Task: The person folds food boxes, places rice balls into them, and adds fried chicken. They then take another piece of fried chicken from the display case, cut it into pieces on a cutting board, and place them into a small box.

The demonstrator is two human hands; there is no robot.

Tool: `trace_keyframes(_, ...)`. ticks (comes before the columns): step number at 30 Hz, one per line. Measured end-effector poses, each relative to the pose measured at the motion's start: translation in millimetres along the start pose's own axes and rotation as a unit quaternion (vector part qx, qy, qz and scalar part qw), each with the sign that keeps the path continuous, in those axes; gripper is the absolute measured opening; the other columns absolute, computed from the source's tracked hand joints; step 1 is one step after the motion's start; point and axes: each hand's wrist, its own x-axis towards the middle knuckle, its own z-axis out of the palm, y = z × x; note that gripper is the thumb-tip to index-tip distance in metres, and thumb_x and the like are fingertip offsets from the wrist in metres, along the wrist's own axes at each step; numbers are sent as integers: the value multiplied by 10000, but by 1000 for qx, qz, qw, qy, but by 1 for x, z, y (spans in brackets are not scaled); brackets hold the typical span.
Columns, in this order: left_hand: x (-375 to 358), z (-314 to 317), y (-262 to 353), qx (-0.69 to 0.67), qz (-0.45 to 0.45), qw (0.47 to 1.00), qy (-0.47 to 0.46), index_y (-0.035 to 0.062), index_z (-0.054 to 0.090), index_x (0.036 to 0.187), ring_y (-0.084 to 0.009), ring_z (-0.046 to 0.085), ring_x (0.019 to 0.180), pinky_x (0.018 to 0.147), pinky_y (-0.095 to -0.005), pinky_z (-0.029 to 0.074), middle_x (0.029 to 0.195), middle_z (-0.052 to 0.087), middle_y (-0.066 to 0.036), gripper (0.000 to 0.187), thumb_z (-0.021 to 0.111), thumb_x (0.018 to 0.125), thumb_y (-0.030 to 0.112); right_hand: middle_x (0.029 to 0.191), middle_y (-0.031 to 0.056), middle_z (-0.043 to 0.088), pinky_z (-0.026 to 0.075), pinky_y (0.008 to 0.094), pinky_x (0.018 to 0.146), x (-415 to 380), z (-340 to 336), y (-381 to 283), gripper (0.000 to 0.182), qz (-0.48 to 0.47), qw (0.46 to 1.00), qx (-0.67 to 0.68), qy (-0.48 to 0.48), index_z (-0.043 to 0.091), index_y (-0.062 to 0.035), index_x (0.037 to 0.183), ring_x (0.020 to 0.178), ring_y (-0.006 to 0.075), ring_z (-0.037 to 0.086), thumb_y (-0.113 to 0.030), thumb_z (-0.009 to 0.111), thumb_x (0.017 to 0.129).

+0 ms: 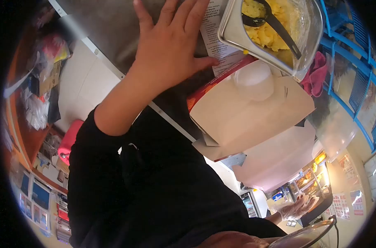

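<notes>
My left hand (167,45) is bare, with its fingers spread over the dark counter top (113,22). Its thumb reaches onto a printed sheet (223,51) and holds nothing. My right hand (297,208), in a clear plastic glove, is raised at the lower right, fingers loosely bent and apart, with nothing visible in it. A metal pan (227,25) at the top right holds a yellow mashed food (274,35), with a black serving spoon (283,33) lying in it. Beside the pan are cardboard pieces (246,120) with a white rounded cup-like item (254,81) on top.
Blue wire racks (353,82) stand along the right. A pink cloth (316,74) lies beside the pan. An orange shelf (20,120) with plastic bags and packets is at the left, near a red rounded object (70,138). Lit food (314,173) shows at the lower right.
</notes>
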Motion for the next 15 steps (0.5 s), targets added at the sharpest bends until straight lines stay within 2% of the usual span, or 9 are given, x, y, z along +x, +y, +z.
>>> trace_keyframes(7, 11, -9, -5, 16, 6, 999, -42, -32, 208, 1454, -389, 175, 1428, 1007, -789, 34, 1511, 265, -196, 1114, 739, 676, 563, 1399, 59, 468, 493, 318, 844, -4, 4, -10, 397, 42, 998, -45, 2, 476, -43, 1335, 1044, 192, 566, -118, 526, 949)
trace_keyframes(12, 20, -4, -23, 5, 47, 998, -51, -25, 203, 1460, -410, 142, 1433, 1008, -787, 8, 1526, 238, -208, 1105, 732, 689, 564, 1379, 64, 490, 503, 318, 833, -8, 10, -18, 393, 27, 998, -54, 0, 484, -48, 1331, 1019, 194, 580, -131, 535, 950)
trace_keyframes(14, 29, 18, -27, 63, 68, 991, 94, -22, 205, 1460, -421, 130, 1432, 1010, -783, -5, 1527, 230, -217, 1098, 736, 691, 556, 1378, 64, 492, 506, 319, 835, -8, 10, -15, 399, 19, 998, -60, -8, 476, -54, 1339, 1011, 194, 586, -133, 533, 953)
trace_keyframes(15, 41, 54, -33, 115, 83, 960, 241, -20, 208, 1458, -427, 120, 1432, 1012, -781, -10, 1526, 224, -221, 1095, 740, 691, 551, 1381, 62, 490, 507, 321, 839, -8, 7, -10, 404, 13, 998, -59, -18, 468, -58, 1346, 1009, 195, 589, -135, 532, 955)
